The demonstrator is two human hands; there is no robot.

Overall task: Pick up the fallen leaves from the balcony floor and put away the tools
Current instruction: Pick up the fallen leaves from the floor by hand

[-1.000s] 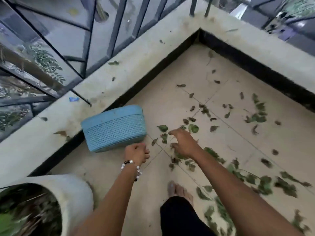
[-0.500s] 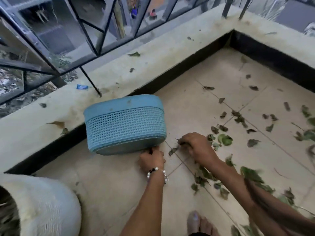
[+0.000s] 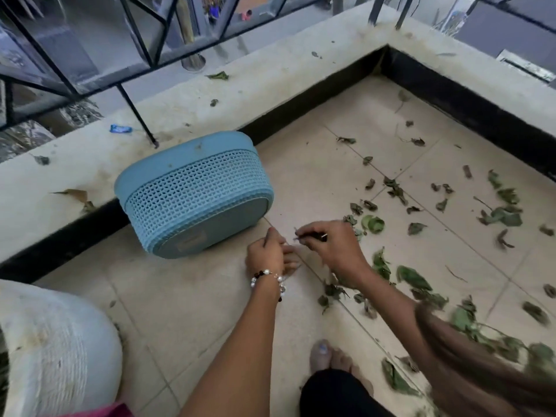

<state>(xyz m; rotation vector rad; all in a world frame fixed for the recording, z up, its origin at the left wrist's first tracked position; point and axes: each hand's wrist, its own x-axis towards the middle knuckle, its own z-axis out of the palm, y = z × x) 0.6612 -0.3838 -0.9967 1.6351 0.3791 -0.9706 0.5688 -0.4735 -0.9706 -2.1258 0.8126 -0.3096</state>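
Dozens of leaves (image 3: pixel 421 281): are lying scattered over the tiled balcony floor (image 3: pixel 180 311) to the right of the blue basket, most of them not yet gathered.
Ledge (image 3: pixel 90 170): is running behind the blue basket along the railing (image 3: pixel 135 31), carrying a few stray leaves and a small blue wrapper (image 3: pixel 120 128).
White pot (image 3: pixel 57 350): is sitting well to the lower left of the blue basket, apart from the work.
Blue basket (image 3: pixel 192 194): is lying tipped on its side against the ledge's dark base, its underside facing the person; probably the container for the leaves, kept within reach of both hands.
Right hand (image 3: pixel 331 251): is reaching in low just right of the blue basket, fingers curled, pinching a thin dark tool (image 3: pixel 313 236) and what looks like a scrap of leaf.
Left hand (image 3: pixel 266 254): is hovering just in front of the blue basket's underside, beaded bracelet (image 3: pixel 267 276) at the wrist, fingers curled inward; whether anything is inside them, one cannot tell.
Bare foot (image 3: pixel 328 356): is planted well below the blue basket as the person is bending forward.
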